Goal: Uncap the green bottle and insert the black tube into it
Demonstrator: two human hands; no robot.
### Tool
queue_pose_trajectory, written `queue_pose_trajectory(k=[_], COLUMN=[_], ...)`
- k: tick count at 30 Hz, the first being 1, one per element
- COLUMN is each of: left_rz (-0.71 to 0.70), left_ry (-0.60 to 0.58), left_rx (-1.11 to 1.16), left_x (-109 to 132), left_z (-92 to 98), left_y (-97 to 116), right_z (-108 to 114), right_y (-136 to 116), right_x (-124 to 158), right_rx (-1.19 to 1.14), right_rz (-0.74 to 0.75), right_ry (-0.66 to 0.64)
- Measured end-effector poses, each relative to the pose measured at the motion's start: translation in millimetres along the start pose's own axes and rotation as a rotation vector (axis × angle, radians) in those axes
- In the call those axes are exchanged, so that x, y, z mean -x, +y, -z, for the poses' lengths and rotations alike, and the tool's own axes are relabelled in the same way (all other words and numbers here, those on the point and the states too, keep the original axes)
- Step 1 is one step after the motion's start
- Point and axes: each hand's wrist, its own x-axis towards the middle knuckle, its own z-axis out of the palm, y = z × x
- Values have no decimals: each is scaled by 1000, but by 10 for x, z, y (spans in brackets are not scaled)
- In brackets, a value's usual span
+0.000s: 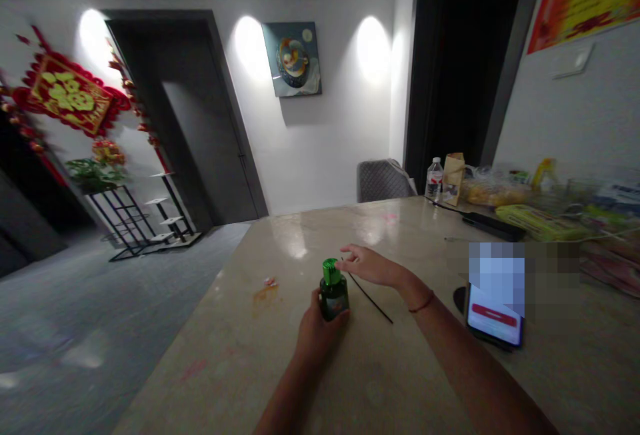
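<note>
Currently: dark-green bottle with bright-green cap (pixel 333 292) is clamped upright by left hand (pixel 314 332) on beige marble counter (pixel 215 348) | cap is on | right hand (pixel 367 266) is held open beside cap | thin black wire (pixel 370 297) is below it

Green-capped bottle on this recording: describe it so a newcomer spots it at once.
Find the pale stone table and the person's left hand. It grips a dark green bottle with a bright green cap, unlike the clear water bottle far back.
</note>
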Motion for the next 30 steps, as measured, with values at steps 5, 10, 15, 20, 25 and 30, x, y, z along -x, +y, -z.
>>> queue_pose_trajectory(k=[5, 10, 15, 20, 25, 30], left_rz=[3, 44, 40, 24, 21, 10], left_ry=[39, 53, 124, 164, 193, 183], left_rx=[-163, -354, -561, -593, -604, -607], left_x=[-54, -209, -420, -573, -681, -792], left_z=[-18, -58, -210, -378, -474, -528], left_y=[25, 79, 161, 243, 282, 288], right_z=[-2, 66, 22, -3, 30, -52], right_y=[284, 622, 825, 914, 1032, 1088], right_x=[-46, -35, -48, -104, -125, -219], right_rx=[438, 664, 752, 800, 763, 636], right_rz=[-80, -311, -344, -305, -294, -285], right_ry=[-14, 59, 83, 191, 199, 138])
